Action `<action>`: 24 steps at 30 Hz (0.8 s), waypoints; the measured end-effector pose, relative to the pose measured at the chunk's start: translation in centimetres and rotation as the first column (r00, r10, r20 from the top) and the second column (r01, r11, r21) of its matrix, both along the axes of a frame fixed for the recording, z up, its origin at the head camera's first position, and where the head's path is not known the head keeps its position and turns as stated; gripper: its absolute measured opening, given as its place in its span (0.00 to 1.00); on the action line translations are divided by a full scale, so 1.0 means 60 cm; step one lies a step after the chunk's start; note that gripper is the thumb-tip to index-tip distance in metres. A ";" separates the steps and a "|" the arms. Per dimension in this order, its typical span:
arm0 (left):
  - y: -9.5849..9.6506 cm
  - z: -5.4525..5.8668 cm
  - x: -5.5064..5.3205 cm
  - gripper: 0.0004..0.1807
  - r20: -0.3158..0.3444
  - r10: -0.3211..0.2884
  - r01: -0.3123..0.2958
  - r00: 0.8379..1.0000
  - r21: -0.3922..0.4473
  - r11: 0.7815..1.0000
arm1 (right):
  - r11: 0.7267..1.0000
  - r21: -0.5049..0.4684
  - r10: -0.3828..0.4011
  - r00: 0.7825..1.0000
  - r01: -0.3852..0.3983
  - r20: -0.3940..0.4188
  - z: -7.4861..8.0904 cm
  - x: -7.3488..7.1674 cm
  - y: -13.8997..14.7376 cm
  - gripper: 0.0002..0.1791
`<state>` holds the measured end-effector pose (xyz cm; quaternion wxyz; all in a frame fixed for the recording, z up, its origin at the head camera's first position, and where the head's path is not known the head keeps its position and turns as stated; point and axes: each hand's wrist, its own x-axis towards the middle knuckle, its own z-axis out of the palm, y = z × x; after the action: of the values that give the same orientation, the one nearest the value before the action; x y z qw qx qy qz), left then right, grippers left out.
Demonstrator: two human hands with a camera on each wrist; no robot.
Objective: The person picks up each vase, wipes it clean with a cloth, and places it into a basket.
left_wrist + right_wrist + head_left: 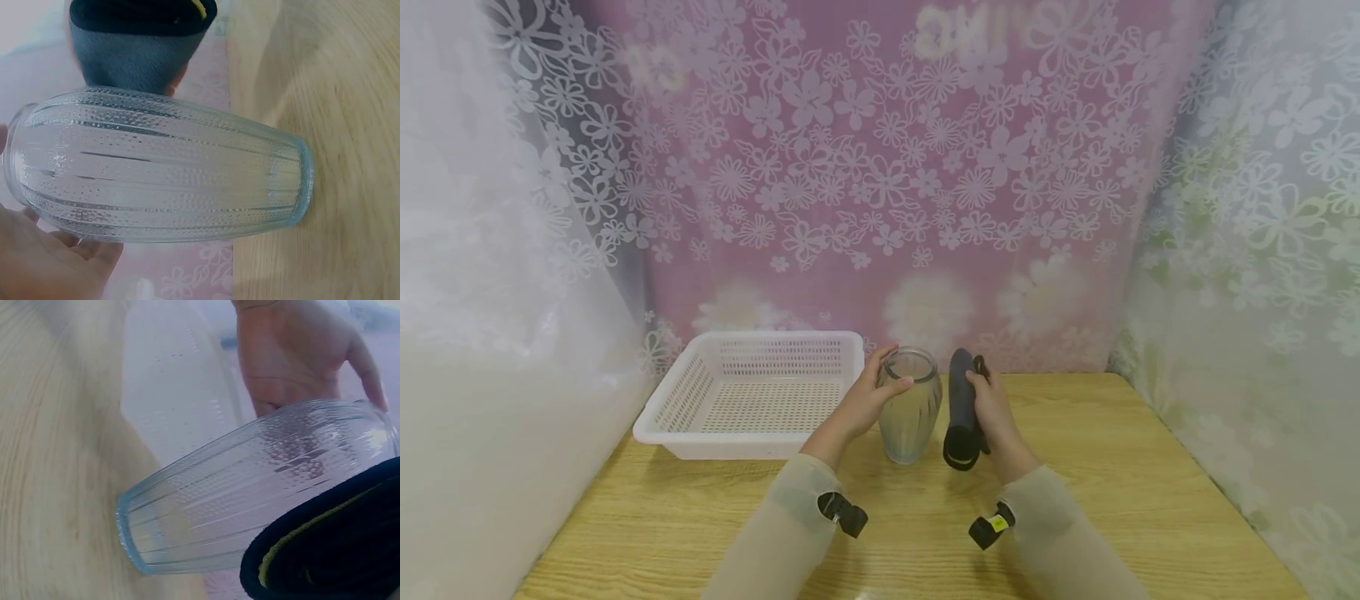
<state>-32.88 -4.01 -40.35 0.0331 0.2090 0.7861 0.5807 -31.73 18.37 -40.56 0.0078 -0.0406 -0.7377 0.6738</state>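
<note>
Left grip (867, 404) holds 1 glass vase (913, 421); right grip (995, 412), apparently rolled cloth (961, 402).

Vase (169, 175): glossy glass, ribbed, pebbled. Dark bundle (961, 392): matt, napped cloth. Left basket (730, 437): smooth, perforated plastic. Bench (1165, 500): wood-grained. Left sheeting (490, 292): glossy, plastic-looking.

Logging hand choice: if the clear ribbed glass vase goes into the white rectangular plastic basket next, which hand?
Likely the left hand: it grips the vase near its rim, on the side toward the basket. The right hand holds a dark grey bundled cloth, farther from the basket.
</note>
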 end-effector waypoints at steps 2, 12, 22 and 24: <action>-0.002 0.000 -0.002 0.40 0.009 -0.020 0.020 1.000 -0.006 1.000 | 1.000 0.003 -0.003 1.000 0.003 -0.004 0.005 0.003 0.001 0.36; -0.007 0.007 -0.014 0.38 0.026 -0.105 0.105 0.994 0.014 0.994 | 0.999 -0.050 0.004 1.000 -0.005 -0.017 0.027 0.013 -0.001 0.37; -0.002 0.005 -0.008 0.38 -0.025 -0.057 0.057 0.998 0.013 0.998 | 0.996 -0.081 0.028 0.999 -0.031 -0.045 0.039 0.019 -0.001 0.37; 0.004 0.001 -0.002 0.39 -0.083 0.010 -0.010 0.997 0.000 1.000 | 0.996 -0.084 0.027 0.998 -0.031 -0.050 0.040 0.019 0.001 0.37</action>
<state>-33.01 -3.77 -40.28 -0.0024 0.2290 0.7879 0.5716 -30.60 18.41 -38.14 0.0143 -0.0139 -0.7085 0.7054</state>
